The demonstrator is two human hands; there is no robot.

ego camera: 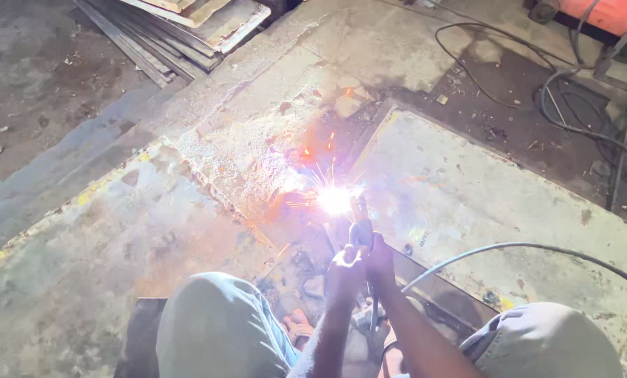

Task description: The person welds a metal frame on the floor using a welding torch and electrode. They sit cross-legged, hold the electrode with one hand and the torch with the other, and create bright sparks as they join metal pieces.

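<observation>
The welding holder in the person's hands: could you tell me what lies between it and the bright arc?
In the head view, only the thin electrode rod spans from the welding holder, gripped by both the left hand and right hand, to the bright arc.

The concrete floor (82, 294) carries everything; it is rough, stained and scuffed, with a darker bare patch toward its far left corner; flat steel plates (460, 189) lie on it, pale and rust-marked, meeting along a seam near the middle where a bright arc (334, 201) throws sparks; a stack of metal sheets (187, 28) rests at the far edge; black cables (572, 105) loop over the floor at the far right corner; a grey cable (523, 246) crosses the right-hand plate toward the near edge.
</observation>
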